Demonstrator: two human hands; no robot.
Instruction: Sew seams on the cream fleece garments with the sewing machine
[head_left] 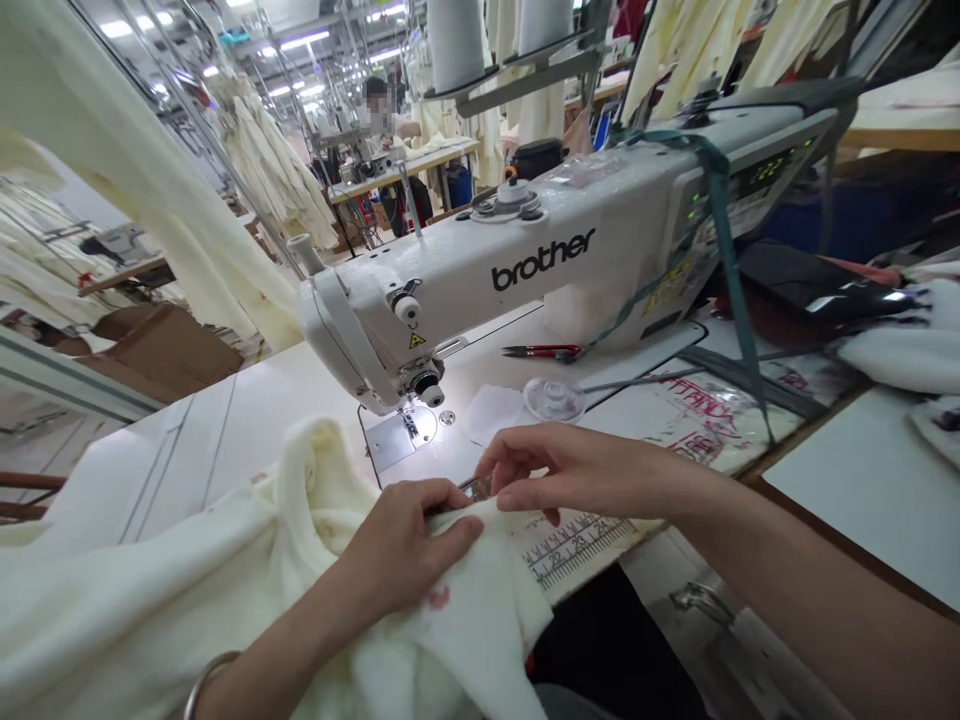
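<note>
Head view — cream garment (262, 560) in pinching left fingers (431, 491), right fingers (516, 446) at its edge — their grip unclear

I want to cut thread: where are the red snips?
In the head view, just right of centre: the red snips lie on the table, beyond the clear disc, near the sewing machine's upright.

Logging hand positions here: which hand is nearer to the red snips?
Right. The right hand is below the snips in view; the left hand is farther off, lower left, on the cream cloth.
</note>
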